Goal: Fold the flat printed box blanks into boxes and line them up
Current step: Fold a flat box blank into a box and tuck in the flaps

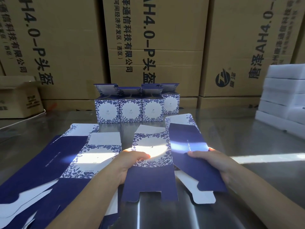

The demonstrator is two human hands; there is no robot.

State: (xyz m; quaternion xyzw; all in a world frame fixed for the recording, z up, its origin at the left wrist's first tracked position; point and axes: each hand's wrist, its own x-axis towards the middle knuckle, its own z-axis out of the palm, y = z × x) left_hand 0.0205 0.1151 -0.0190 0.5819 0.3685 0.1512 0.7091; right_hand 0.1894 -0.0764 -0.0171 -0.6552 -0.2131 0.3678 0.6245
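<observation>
**Blank held in both hands**

Your left hand (pixel 132 162) and right hand (pixel 212 162) grip one box blank (pixel 151 146), fingers (pixel 196 153) curled round its edges, over the desk (pixel 231 138). Four folded boxes (pixel 130 109) stand behind it; flat blanks (pixel 49 154) lie to the left.

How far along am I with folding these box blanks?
Done: four folded boxes stand at the back of the table, top flaps still open; the rightmost sits a little further back than the other three. In hand: the left hand and right hand grip one blank, partly opened. Left: more flat blanks lie to your left, unfolded.
</observation>
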